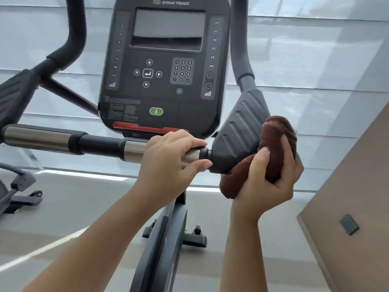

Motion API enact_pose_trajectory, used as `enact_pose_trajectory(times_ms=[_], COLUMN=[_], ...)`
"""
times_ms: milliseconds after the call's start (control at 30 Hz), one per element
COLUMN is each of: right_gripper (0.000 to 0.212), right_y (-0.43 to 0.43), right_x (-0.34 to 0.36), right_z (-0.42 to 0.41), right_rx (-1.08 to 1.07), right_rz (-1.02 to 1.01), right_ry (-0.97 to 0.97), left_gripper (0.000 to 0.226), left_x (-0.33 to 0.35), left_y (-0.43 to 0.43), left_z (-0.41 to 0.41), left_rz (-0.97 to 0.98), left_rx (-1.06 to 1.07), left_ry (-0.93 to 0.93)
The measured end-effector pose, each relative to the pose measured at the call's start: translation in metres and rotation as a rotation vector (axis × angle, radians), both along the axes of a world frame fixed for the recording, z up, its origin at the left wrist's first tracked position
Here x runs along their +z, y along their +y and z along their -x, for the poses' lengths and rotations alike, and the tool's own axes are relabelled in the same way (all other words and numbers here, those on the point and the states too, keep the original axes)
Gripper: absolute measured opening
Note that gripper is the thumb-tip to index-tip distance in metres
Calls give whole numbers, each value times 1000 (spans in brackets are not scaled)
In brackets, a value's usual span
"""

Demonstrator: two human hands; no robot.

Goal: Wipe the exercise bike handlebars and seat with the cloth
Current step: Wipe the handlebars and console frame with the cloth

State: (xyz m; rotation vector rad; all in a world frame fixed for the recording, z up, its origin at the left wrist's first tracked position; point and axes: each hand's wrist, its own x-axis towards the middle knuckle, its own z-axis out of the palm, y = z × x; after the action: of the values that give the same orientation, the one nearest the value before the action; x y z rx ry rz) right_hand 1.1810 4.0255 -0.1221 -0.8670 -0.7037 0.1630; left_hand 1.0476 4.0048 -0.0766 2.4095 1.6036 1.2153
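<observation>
The long black and silver handlebar bar lies flat, running from 9 o'clock to 3 o'clock. The left hand has its fingers curled tight around the bar's shiny silver part. Just to the right is the grey ridged elbow pad, tilted up toward 1 o'clock. The right hand squeezes the bunched brown fluffy cloth against the pad's right edge.

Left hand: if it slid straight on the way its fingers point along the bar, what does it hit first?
Probably the ribbed dark elbow pad: the left hand grips the chrome bar with fingertips nearly at the pad's base.
</observation>
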Motion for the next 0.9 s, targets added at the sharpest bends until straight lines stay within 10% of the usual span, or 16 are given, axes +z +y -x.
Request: enact_pose_trajectory(times_ms=[400,900], right_gripper=[34,33], right_y=[84,47], right_x=[93,80], right_z=[-93,-87], right_rx=[463,394], right_rz=[280,279], right_ry=[-843,-949], left_gripper=[53,49], left_x=[-1,2], left_y=[4,-1], left_z=[-5,-12], left_rz=[-45,-29], left_rx=[54,93], left_ry=[54,19])
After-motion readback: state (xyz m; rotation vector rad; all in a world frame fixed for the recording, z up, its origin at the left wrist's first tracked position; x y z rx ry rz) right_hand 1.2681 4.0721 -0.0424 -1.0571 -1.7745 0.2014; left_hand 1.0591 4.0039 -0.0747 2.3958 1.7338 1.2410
